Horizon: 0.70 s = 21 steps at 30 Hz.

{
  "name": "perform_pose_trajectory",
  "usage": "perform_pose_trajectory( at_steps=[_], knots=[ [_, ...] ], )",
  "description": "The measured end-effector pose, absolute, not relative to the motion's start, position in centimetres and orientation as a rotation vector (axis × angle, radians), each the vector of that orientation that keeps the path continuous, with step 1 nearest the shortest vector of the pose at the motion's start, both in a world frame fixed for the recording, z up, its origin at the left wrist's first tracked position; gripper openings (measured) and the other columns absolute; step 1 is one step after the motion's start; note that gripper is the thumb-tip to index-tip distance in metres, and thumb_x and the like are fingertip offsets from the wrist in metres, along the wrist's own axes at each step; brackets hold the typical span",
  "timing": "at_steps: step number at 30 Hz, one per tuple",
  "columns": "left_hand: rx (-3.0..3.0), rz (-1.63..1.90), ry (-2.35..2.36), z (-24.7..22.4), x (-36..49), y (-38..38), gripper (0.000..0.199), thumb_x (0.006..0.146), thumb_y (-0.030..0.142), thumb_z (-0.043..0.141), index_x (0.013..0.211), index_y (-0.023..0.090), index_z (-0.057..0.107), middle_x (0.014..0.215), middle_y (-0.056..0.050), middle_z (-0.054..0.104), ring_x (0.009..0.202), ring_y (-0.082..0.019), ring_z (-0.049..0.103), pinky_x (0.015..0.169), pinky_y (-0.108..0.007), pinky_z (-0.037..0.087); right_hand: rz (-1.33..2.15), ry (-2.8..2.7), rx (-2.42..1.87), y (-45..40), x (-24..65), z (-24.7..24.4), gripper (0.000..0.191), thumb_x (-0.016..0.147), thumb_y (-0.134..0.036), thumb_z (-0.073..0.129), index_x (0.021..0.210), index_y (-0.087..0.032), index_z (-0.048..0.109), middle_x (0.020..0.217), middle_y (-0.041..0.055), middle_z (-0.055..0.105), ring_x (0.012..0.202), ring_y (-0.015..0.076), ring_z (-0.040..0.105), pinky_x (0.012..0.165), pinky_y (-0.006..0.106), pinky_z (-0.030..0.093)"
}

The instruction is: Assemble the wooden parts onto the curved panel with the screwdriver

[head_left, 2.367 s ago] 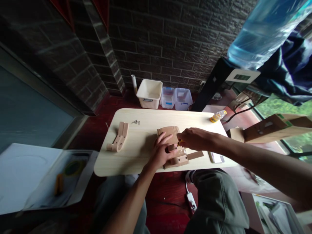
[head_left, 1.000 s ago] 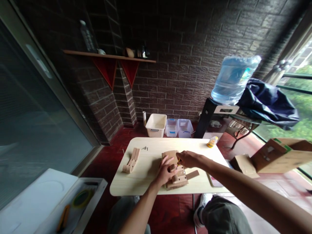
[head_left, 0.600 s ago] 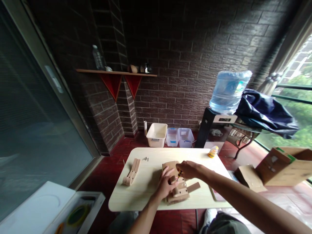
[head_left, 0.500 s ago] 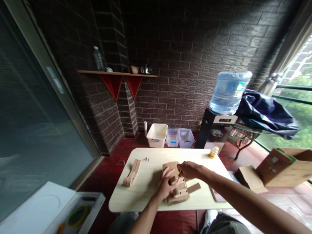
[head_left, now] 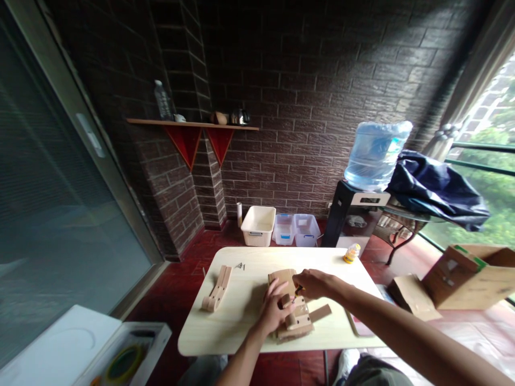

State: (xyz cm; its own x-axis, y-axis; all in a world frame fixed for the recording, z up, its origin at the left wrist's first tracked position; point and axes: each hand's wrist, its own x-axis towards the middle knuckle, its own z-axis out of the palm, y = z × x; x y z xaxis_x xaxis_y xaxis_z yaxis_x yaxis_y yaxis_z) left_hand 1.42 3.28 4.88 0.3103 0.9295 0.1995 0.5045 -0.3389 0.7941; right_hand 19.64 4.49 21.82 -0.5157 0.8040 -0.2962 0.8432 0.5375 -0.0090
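Note:
My right hand (head_left: 311,283) is closed round a screwdriver (head_left: 298,290) with a yellow-and-black handle, most of it hidden by my fingers. Its tip points down at a light wooden assembly (head_left: 300,320) with dark holes. My left hand (head_left: 276,305) grips the left side of this assembly, thumb and fingers around an upright wooden part. Beneath lies a flat wooden piece (head_left: 286,276), partly covered by my hands. A wooden strip (head_left: 320,312) sticks out to the right. Farther left on the table rests a separate curved wooden part (head_left: 218,289) with holes.
Small dark screws (head_left: 240,266) lie on the pale table (head_left: 245,335) near its back left. A small clear jar with yellow parts (head_left: 351,253) stands at the back right corner. Behind the table are plastic bins (head_left: 258,228) and a water dispenser (head_left: 341,214); an open white case (head_left: 148,343) sits left.
The view has shifted slightly, so the table sits a little lower. My right hand has turned slightly on the screwdriver. The left hand keeps its hold on the wooden assembly.

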Motion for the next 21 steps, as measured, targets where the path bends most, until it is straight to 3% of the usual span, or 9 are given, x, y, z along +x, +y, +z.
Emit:
perform_pose_trajectory(
  at_steps=[7, 13, 17, 21],
  knots=[
    [1.949, 0.886, 1.269, 5.0, 1.4, 3.3, 0.027, 0.079, 0.029, 0.073, 0.105, 0.03, 0.081, 0.152, -0.004, 0.055, 0.153, -0.031, 0.033, 0.128, -0.053, 0.024, -0.244, 2.492, 1.418, 4.2, 20.3, 20.8, 0.03, 0.094, -0.038, 0.062, 0.112, -0.015, 0.071, 0.098, 0.0132, 0.078, 0.08, 0.0222, 0.072, 0.058, 0.025, 0.044],
    [1.975, 0.871, 1.291, 5.2, 1.6, 3.1, 0.027, 0.081, 0.032, 0.071, 0.107, 0.031, 0.08, 0.153, -0.003, 0.054, 0.154, -0.032, 0.031, 0.128, -0.052, 0.026, -0.164, 2.525, 1.331, 3.7, 19.4, 21.1, 0.039, 0.088, -0.032, 0.069, 0.12, -0.011, 0.068, 0.105, 0.0167, 0.078, 0.086, 0.0249, 0.073, 0.059, 0.027, 0.043],
    [1.958, 0.892, 1.314, 5.0, 1.7, 3.1, 0.035, 0.081, 0.034, 0.073, 0.115, 0.03, 0.078, 0.159, -0.004, 0.047, 0.151, -0.032, 0.037, 0.126, -0.052, 0.03, -0.168, 2.513, 1.324, 3.7, 18.9, 22.2, 0.028, 0.091, -0.023, 0.065, 0.117, -0.013, 0.07, 0.1, 0.015, 0.078, 0.082, 0.0233, 0.074, 0.055, 0.026, 0.041],
    [1.964, 0.895, 1.272, 4.7, 1.6, 3.3, 0.027, 0.081, 0.031, 0.074, 0.107, 0.028, 0.08, 0.154, -0.004, 0.053, 0.151, -0.033, 0.036, 0.127, -0.053, 0.028, -0.163, 2.487, 1.366, 3.9, 18.8, 22.6, 0.025, 0.093, -0.026, 0.066, 0.114, -0.012, 0.072, 0.101, 0.0161, 0.078, 0.084, 0.0245, 0.074, 0.057, 0.026, 0.043]
  ],
)
